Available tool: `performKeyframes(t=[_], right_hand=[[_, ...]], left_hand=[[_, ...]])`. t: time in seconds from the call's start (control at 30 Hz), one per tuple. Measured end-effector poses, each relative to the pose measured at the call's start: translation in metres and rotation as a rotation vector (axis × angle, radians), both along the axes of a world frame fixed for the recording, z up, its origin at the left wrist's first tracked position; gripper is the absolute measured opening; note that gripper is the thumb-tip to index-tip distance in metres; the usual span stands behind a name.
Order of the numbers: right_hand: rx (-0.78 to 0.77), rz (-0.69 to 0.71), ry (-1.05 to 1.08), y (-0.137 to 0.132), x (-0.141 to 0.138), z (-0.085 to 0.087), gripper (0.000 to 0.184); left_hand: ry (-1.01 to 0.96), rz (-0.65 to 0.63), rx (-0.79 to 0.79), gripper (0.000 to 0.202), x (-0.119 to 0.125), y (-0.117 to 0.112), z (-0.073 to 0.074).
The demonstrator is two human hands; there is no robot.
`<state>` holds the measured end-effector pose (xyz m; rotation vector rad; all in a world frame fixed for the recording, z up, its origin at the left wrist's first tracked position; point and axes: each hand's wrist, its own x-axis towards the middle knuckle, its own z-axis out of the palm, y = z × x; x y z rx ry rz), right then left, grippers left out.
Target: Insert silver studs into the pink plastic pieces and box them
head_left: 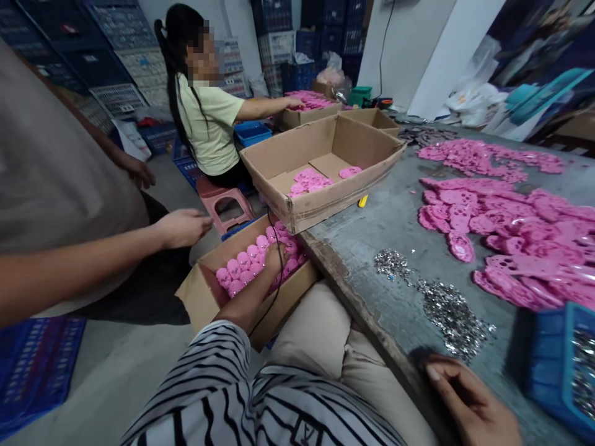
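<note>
My left hand [276, 255] reaches down into a cardboard box [209, 297] beside my knee. It touches round pink plastic pieces [242, 260] set in rows there, dotted with small shiny bits. Its fingers are hidden among the pieces. At the table's near edge, my right hand [474, 399] is closed, thumb and index finger brought together. Anything between those fingertips is hidden. Close by, a pile of small silvery pieces [450, 319] lies on the grey table [353, 266], with a smaller silvery pile [391, 263] behind it.
A larger cardboard box [279, 210] with a few pink pieces overhangs the table corner. Heaped pink plastic parts [525, 229] cover the right side. A blue bin [548, 365] holds shiny bits. A person's hand [183, 228] extends from the left; another person [209, 124] sits behind. A dark cable [279, 272] crosses my left hand.
</note>
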<state>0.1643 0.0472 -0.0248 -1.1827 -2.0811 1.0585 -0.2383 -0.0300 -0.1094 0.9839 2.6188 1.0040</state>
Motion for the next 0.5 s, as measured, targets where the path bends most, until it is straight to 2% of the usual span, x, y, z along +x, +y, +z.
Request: performKeyframes(t=[0.1, 0.3, 0.5], right_hand=[[-0.006, -0.002, 0.011, 0.001, -0.003, 0.001, 0.042], [-0.026, 0.022, 0.043, 0.001, -0.008, 0.002, 0.045], [-0.012, 0.038, 0.075, 0.003, -0.008, 0.0, 0.049]], left_hand=[[0.01, 0.006, -0.047, 0.009, -0.001, -0.005, -0.004], [0.054, 0.062, -0.022, 0.019, -0.008, -0.042, 0.001], [0.175, 0.142, 0.122, 0.026, -0.015, -0.055, 0.016]])
